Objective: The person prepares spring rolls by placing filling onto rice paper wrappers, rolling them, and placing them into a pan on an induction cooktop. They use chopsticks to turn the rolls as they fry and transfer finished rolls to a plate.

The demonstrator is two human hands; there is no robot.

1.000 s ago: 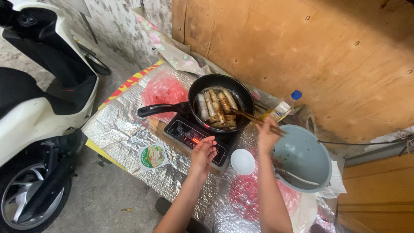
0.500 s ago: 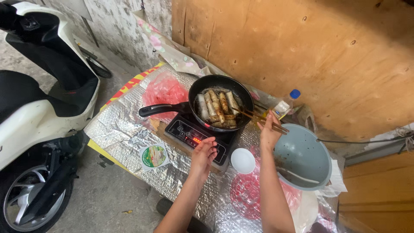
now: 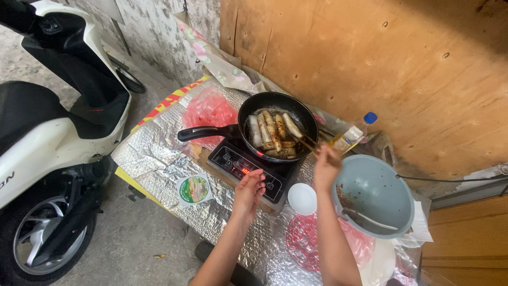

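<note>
While right hand (image 3: 326,165) grips chopsticks (image 3: 306,144) angled up-left into pan (image 3: 301,114), left hand (image 3: 250,186) loosely open on cooker (image 3: 233,159)

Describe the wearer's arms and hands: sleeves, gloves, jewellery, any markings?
Both forearms are bare as far as the frame shows, no sleeves in view. The left hand and right hand wear no gloves. No watch, bracelet or markings show on either wrist or forearm; the fingers are too small to check for rings.

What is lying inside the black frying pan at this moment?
The black frying pan holds several long browned rolls, side by side. Wooden chopsticks in the right hand reach them. The pan's bottom under the rolls is hidden.
</note>
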